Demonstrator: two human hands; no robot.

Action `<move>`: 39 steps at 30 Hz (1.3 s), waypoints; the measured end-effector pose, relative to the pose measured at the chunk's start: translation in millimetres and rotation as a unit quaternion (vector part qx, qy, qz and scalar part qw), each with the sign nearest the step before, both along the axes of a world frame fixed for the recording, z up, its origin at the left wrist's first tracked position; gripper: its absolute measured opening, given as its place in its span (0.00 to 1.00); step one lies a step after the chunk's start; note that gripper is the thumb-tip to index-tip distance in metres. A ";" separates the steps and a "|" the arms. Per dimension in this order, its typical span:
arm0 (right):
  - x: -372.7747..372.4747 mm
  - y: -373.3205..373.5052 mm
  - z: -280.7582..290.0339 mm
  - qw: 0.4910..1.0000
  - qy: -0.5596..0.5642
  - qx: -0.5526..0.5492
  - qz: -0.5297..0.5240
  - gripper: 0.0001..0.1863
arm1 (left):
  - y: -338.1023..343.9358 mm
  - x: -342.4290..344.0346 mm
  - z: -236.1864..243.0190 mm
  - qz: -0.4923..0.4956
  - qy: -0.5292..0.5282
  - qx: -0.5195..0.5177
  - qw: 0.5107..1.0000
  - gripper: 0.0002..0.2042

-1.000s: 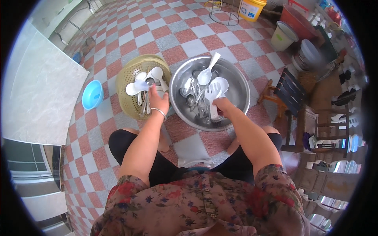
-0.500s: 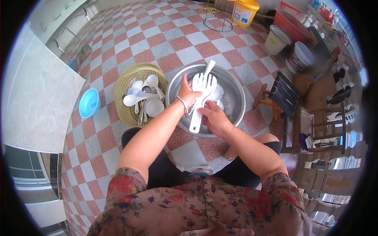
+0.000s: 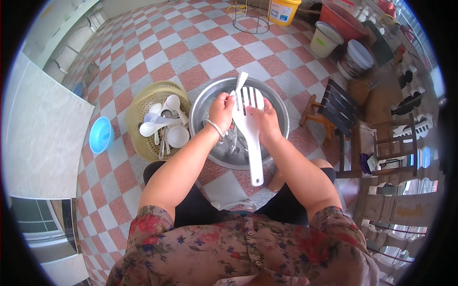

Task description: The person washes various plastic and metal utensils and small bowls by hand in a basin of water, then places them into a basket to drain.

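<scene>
Over the metal basin, both hands hold a large white slotted spoon, its head pointing away and its long handle toward me. My left hand is closed at the left edge of the head. A second white handle sticks up beside that hand; the rest of that piece is hidden. My right hand grips the head from the right, its fingers over the slots. Water and some metal pieces show in the basin below. Left of the basin, a yellowish colander holds several white spoons and a small white bowl.
A blue bowl stands on the checkered tile floor at the left. To the right is a low folding stool with a dark strap seat. Buckets, among them a yellow one and a cream one, stand farther back beside a wire stand.
The slotted spoon has turned more upright, and its handle end has come nearer to me. My right hand has moved from the handle up to the head.
</scene>
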State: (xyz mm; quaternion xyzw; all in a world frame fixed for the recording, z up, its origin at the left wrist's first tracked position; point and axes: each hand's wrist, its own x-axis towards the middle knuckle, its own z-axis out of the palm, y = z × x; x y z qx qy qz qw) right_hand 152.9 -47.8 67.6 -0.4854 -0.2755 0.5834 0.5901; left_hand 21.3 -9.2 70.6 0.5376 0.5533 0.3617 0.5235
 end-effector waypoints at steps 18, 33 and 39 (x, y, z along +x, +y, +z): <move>18.0 -5.9 37.1 0.579 -0.751 0.282 0.148 0.40 | -75.4 -54.1 30.2 -0.207 -0.277 -0.192 0.919 0.25; 16.1 -26.0 39.5 0.601 -0.676 0.357 0.233 0.46 | -75.7 -59.4 39.5 -0.169 -0.259 -0.211 0.927 0.15; 43.1 1.4 28.6 0.492 -0.800 0.326 0.103 0.38 | -79.6 -59.7 41.0 -0.222 -0.222 -0.232 0.921 0.19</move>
